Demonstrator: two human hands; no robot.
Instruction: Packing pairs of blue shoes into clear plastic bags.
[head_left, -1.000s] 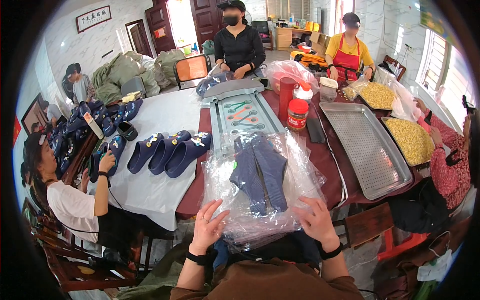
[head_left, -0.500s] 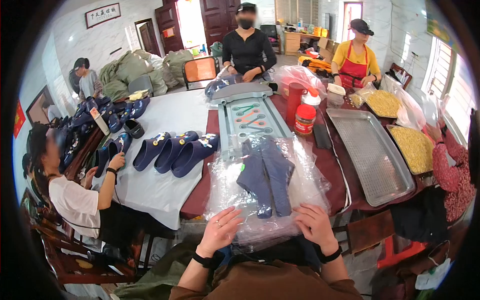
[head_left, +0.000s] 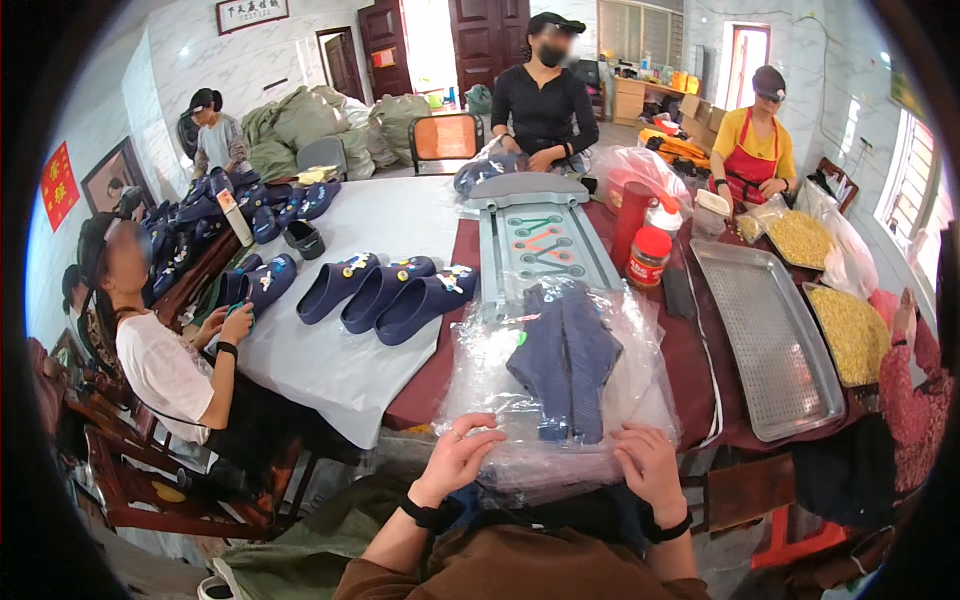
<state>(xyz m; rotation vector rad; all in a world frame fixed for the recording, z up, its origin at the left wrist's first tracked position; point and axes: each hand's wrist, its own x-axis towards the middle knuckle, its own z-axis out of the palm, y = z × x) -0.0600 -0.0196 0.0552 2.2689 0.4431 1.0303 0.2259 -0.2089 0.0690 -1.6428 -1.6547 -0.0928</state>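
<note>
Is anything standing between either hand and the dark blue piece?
Only the clear plastic bag: its near end lies between the dark blue piece and the left hand and right hand. Nothing else visible blocks them.

A passage lies open between a worker's left hand [head_left: 460, 455] and right hand [head_left: 650, 465] above clear plastic [head_left: 475, 380], while a gray board [head_left: 545, 240] bars the way ahead, navy clogs [head_left: 385, 303] hem the left, and a maroon cloth strip [head_left: 690, 372], apparently passable though glare blurs the plastic's edge, borders a metal tray [head_left: 770, 340].
</note>
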